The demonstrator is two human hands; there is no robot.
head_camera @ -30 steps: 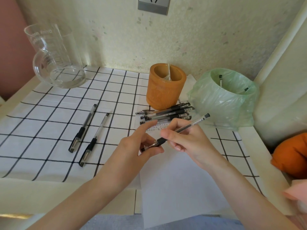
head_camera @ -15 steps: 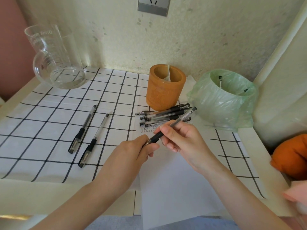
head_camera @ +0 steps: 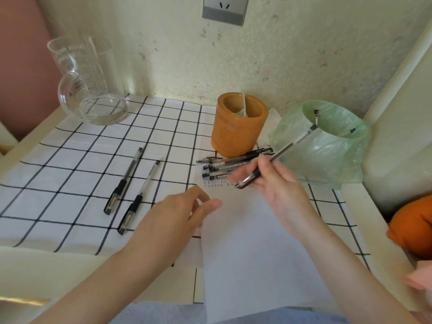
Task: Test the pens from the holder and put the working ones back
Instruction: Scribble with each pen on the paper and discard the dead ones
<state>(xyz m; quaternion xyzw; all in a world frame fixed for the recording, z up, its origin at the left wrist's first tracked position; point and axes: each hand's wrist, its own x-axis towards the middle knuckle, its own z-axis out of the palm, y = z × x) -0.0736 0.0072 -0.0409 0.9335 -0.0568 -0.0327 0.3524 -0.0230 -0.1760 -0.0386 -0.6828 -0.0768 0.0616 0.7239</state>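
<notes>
We're at a small desk in a home, tucked into a corner: pale flower-print wallpaper (head_camera: 163, 54) behind, a wall socket (head_camera: 225, 8) above. A black-and-white checked cloth (head_camera: 70, 164) covers the top. A glass jug (head_camera: 88, 85) lettered "Drink" sits back left, and a bamboo pen holder (head_camera: 236, 134) stands beside a little bin (head_camera: 327, 160) lined with a green bag.

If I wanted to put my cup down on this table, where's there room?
Bare checked cloth lies between the glass jug and the pen holder, and left of the two loose pens. The near half of the paper is free too. Crowded before the holder: piled pens, the left hand, the right hand, the bin.
</notes>
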